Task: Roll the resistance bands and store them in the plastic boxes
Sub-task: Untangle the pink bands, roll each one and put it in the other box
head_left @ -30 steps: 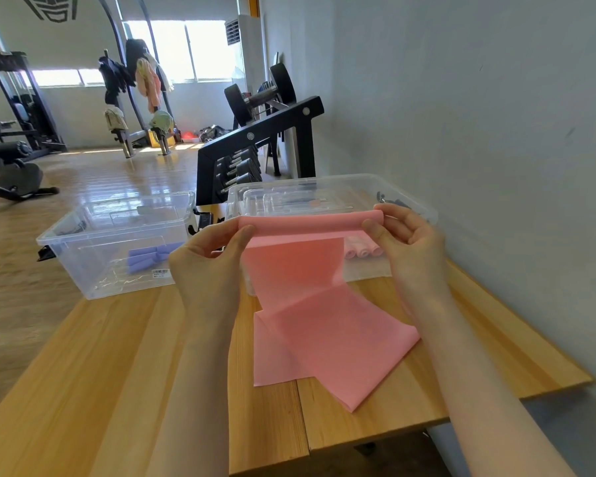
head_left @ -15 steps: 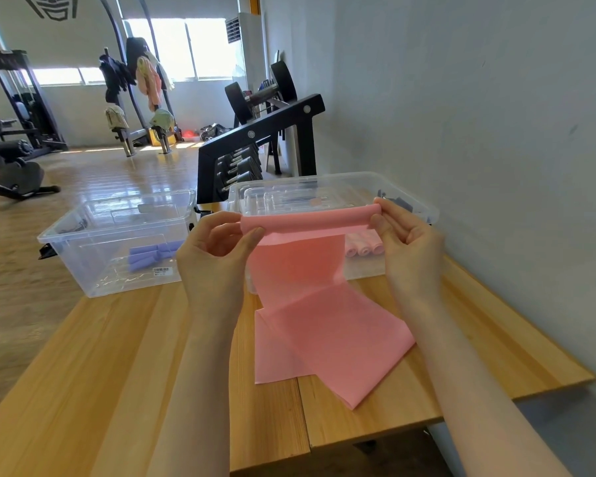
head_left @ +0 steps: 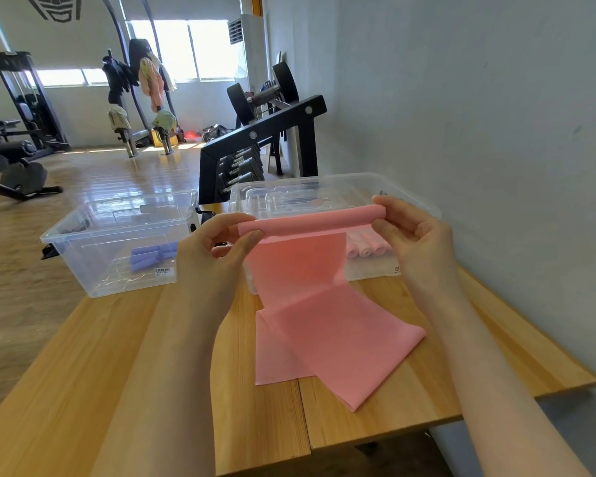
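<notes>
Two hands hold one pink resistance band [head_left: 310, 304] up above the desk [head_left: 117, 373], top edge partly rolled into a thin tube. Left hand [head_left: 217, 256] pinches the tube's left end, thumb and fingers curled onto it; right hand [head_left: 417, 242] grips the right end, fingers wrapped over the roll. So both grips are clamped on the band. Unrolled part hangs down from the tube and lies flat on the desk, folded over itself, its lower corner near the front edge. Just behind the band sits the right plastic box [head_left: 420, 208], clear, with a few rolled pink bands [head_left: 367, 247] inside near its front wall and a clear lid-like insert in it. Left plastic box [head_left: 83, 235], also clear, stands apart to the left on the desk, holding rolled purple bands [head_left: 150, 258] and a barcode sticker on its front. Beyond the desk: black dumbbell rack [head_left: 262, 146] by the grey wall, wooden floor, gym machines, bright windows far back.
</notes>
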